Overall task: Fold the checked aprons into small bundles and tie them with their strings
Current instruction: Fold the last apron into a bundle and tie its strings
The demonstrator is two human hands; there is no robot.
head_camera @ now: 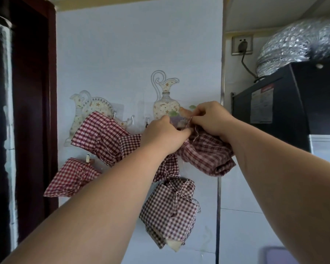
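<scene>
Both hands knotting the string (194, 132) of an apron bundle (208, 156) held up against the wall (122, 54).

Writing: a sticker (261, 105) on the black cabinet (286, 96) at 3 o'clock, print too small to read. The bundle's long axis slants from 10 to 4 o'clock, its rolled end low at 4 o'clock, just below the right hand (211, 119). Both forearms are raised, the hands nearly touching. Right-hand fingers are curled and pinch the string above the cloth. The left hand (164, 134) has its knuckles toward the camera, fingers curled, thumb pinching the same string. Three tied bundles hang on the wall: upper-left bundle (103, 136) at 9 o'clock, lower-left bundle (71, 178) at 8 o'clock, bottom bundle (170, 206) at 6 o'clock.
</scene>
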